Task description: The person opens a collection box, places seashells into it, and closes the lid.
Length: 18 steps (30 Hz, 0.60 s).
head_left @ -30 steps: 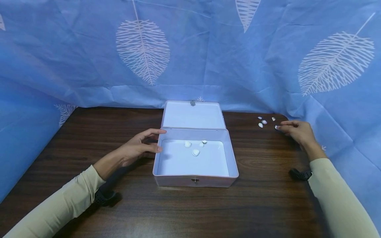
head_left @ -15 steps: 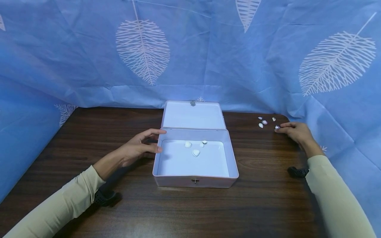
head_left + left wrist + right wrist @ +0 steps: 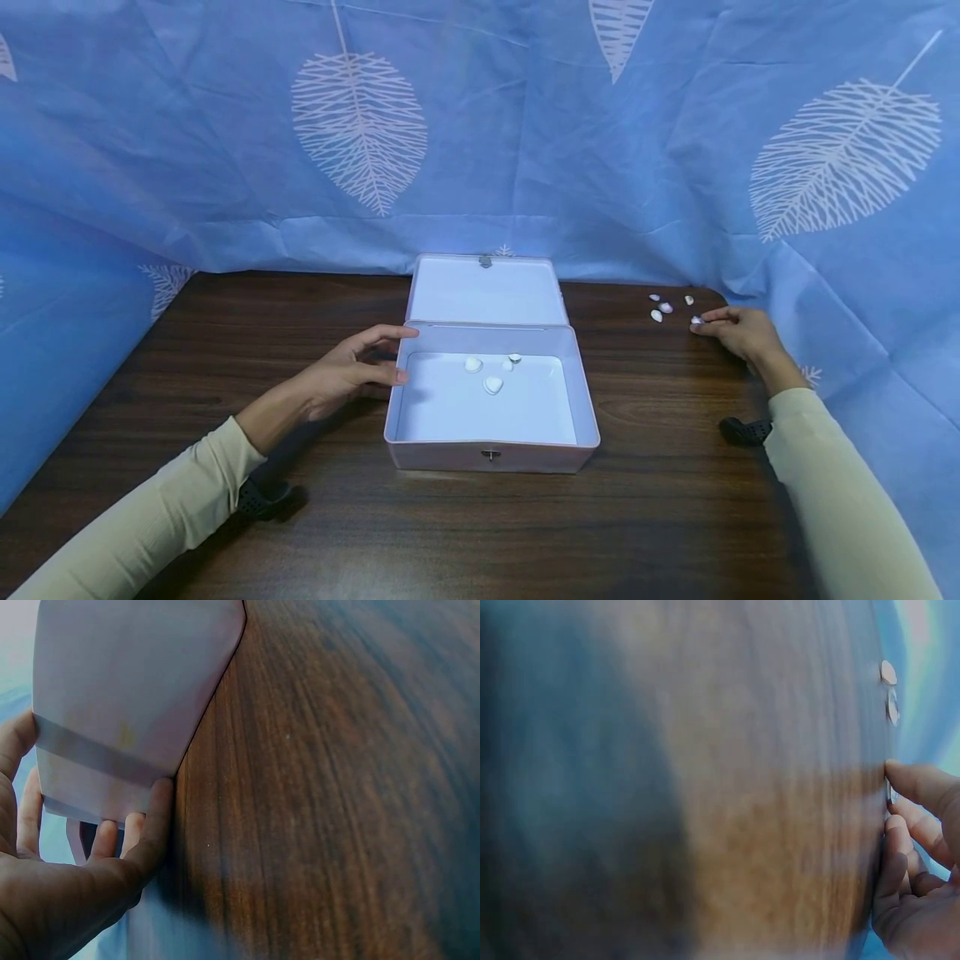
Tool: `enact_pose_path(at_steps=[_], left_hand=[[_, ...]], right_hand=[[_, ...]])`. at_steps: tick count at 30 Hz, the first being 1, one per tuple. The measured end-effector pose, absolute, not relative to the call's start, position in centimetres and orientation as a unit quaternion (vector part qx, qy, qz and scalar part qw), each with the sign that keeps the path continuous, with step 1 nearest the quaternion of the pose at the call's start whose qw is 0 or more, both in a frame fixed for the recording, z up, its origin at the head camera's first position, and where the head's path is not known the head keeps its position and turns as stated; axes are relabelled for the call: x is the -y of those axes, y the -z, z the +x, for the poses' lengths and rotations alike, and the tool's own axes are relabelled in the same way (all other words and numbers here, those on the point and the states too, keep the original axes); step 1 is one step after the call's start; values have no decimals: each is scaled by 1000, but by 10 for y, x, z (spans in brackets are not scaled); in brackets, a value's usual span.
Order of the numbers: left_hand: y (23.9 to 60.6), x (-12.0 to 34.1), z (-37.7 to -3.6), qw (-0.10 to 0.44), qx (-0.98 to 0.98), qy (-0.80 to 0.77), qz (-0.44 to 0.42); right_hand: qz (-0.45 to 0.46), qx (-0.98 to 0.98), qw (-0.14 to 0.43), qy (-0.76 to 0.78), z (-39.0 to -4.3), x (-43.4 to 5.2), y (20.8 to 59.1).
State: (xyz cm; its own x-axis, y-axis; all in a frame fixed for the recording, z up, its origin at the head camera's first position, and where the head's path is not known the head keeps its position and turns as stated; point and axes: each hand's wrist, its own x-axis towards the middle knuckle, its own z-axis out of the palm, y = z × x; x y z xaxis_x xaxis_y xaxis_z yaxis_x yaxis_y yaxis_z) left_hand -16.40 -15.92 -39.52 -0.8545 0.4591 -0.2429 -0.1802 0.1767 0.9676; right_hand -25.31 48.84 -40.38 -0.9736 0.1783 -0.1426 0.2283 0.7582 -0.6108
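Observation:
A white metal box [image 3: 487, 457] stands mid-table with its lid raised at the back. Several white seashells lie inside, one of them a rounded shell [image 3: 492, 385]. My left hand [image 3: 348, 367] holds the box's left side, thumb and forefinger over the rim; in the left wrist view its other fingers [image 3: 157, 821] rest against the outer wall. At the table's far right corner, my right hand [image 3: 742, 333] pinches a small seashell [image 3: 697, 320] between thumb and fingers, low at the tabletop. In the right wrist view that shell is mostly hidden by the fingers.
Several loose seashells, including a pale shell [image 3: 657, 316], lie just left of the right hand. The raised lid [image 3: 487, 292] stands near the blue leaf-print cloth [image 3: 510, 150] behind the dark wood table [image 3: 300, 542].
My right hand has shifted slightly left and its fingers have closed around the shell at the corner. My left hand and the box have stayed in place.

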Motion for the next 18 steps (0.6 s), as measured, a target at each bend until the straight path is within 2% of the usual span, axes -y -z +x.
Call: enact_pose_path(at_steps=[18], left_hand=[[397,160,-166,257,-721,-637,91]], right_hand=[[80,-946,30,311,-254,-486,403]])
